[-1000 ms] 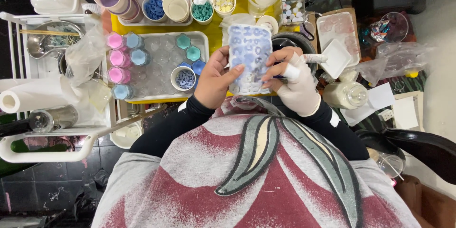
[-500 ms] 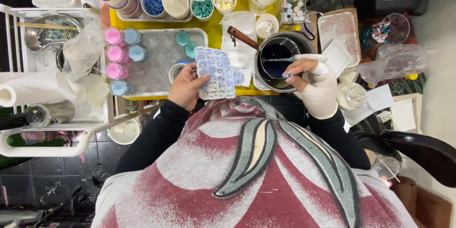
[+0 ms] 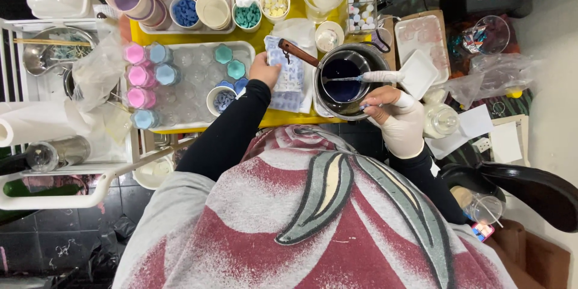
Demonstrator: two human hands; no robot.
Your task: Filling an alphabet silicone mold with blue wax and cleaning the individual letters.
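My left hand (image 3: 264,70), bare with a black sleeve, rests on a clear mould sheet (image 3: 288,78) with blue-filled pockets lying flat on the yellow table (image 3: 289,119). My right hand (image 3: 394,108) wears a white glove and grips a white dropper (image 3: 378,76). The dropper's tip reaches into a dark metal pot (image 3: 344,79) of deep blue liquid with a brown wooden handle. The pot stands just right of the mould sheet.
A grey tray (image 3: 186,84) on the left carries pink, blue and teal cups. Bowls of coloured pieces line the far edge. A white rack (image 3: 54,174) with a paper roll stands at far left; a small white square dish (image 3: 418,74) and jars sit right.
My left hand has lowered the mould sheet from upright in front of me to flat on the table. My right hand has moved the dropper from the sheet to the blue pot.
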